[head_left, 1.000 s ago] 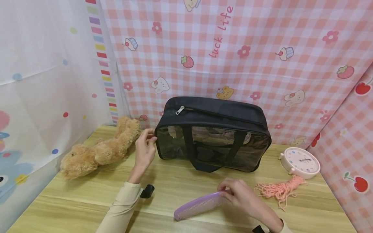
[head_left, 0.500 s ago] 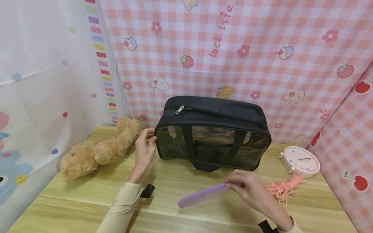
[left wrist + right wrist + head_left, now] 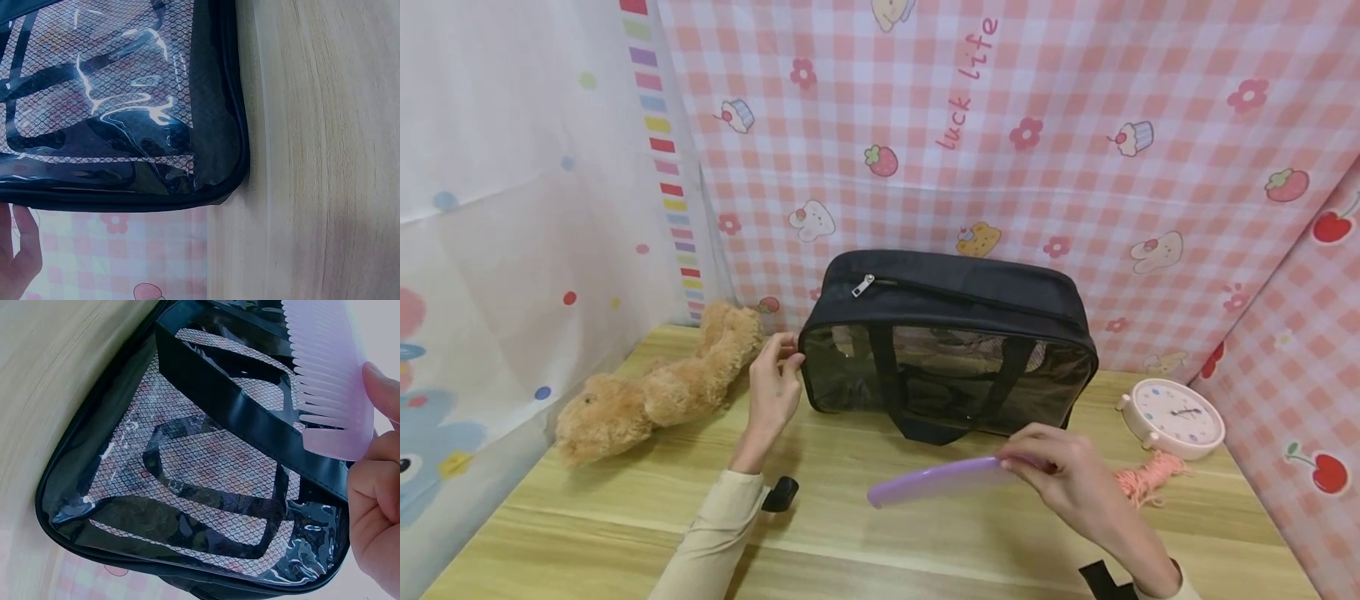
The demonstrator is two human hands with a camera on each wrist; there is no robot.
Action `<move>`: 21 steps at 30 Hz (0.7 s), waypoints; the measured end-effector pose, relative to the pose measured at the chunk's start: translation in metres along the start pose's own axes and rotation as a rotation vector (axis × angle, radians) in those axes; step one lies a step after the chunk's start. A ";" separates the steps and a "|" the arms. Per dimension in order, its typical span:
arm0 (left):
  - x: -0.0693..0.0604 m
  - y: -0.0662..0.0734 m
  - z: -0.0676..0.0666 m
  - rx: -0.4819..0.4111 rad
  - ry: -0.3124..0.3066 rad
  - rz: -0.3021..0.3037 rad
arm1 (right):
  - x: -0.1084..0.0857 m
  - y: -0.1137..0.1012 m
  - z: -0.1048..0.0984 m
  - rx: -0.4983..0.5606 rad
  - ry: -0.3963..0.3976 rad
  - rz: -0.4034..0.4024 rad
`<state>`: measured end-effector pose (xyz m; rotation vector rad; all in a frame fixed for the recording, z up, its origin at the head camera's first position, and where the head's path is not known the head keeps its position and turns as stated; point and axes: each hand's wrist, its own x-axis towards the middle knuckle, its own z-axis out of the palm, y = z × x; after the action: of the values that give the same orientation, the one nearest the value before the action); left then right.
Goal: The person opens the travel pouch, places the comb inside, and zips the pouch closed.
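A black bag [image 3: 951,287] with clear side panels stands upright on the table, its handle hanging down the front. At its left edge my left hand [image 3: 772,392] pinches the side with thumb and fingertips; those fingers also show at the lower left of the left wrist view. My right hand [image 3: 1075,479] grips one end of a purple comb [image 3: 936,481], held above the table before the bag with the teeth facing down. In the right wrist view the comb [image 3: 334,381] overlaps the bag's handle [image 3: 228,403], and the thumb presses on its end.
A tan plush toy [image 3: 677,392] lies to the left of the bag. A pink clock [image 3: 1176,417] lies on the right, with a bundle of coral yarn [image 3: 1152,477] before it, partly covered by my right hand. Patterned cloth [image 3: 925,200] hangs behind the table.
My right hand has lifted the comb off the table and carried it up and to the right, toward the bag. The left hand and the bag have stayed put.
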<state>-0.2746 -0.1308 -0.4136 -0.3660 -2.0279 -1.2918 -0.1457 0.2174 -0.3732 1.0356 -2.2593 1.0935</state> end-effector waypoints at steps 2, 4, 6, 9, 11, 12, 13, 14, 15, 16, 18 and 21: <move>0.000 0.000 0.001 0.000 -0.003 -0.002 | 0.000 -0.001 -0.002 0.000 0.001 -0.002; 0.001 0.000 0.001 -0.005 -0.004 0.001 | 0.001 -0.002 -0.005 -0.009 0.008 0.000; 0.001 0.000 0.000 -0.008 -0.007 0.014 | 0.002 -0.002 -0.008 -0.024 0.027 -0.011; 0.000 0.000 0.000 -0.010 -0.008 0.035 | 0.005 -0.002 -0.015 -0.039 0.061 -0.043; 0.000 -0.001 -0.001 -0.009 -0.007 0.045 | 0.009 -0.002 -0.019 -0.044 0.090 -0.098; 0.000 -0.001 -0.001 -0.010 -0.007 0.047 | 0.011 -0.002 -0.022 -0.051 0.101 -0.118; 0.001 -0.001 -0.001 -0.009 -0.007 0.045 | 0.014 -0.002 -0.024 -0.063 0.114 -0.146; 0.001 -0.001 -0.001 -0.008 -0.007 0.043 | 0.016 -0.003 -0.027 -0.082 0.126 -0.167; 0.001 -0.001 0.000 -0.008 -0.008 0.040 | 0.018 -0.004 -0.029 -0.101 0.131 -0.172; 0.001 -0.001 0.000 -0.011 -0.010 0.036 | 0.020 -0.006 -0.033 -0.121 0.127 -0.163; 0.000 -0.001 0.000 -0.015 -0.011 0.028 | 0.023 -0.011 -0.040 -0.171 0.107 -0.129; 0.000 -0.001 0.000 -0.023 -0.012 0.030 | 0.029 -0.018 -0.052 -0.232 0.072 -0.074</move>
<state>-0.2753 -0.1308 -0.4139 -0.4143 -2.0116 -1.2979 -0.1473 0.2390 -0.3150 0.9606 -2.2087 0.8032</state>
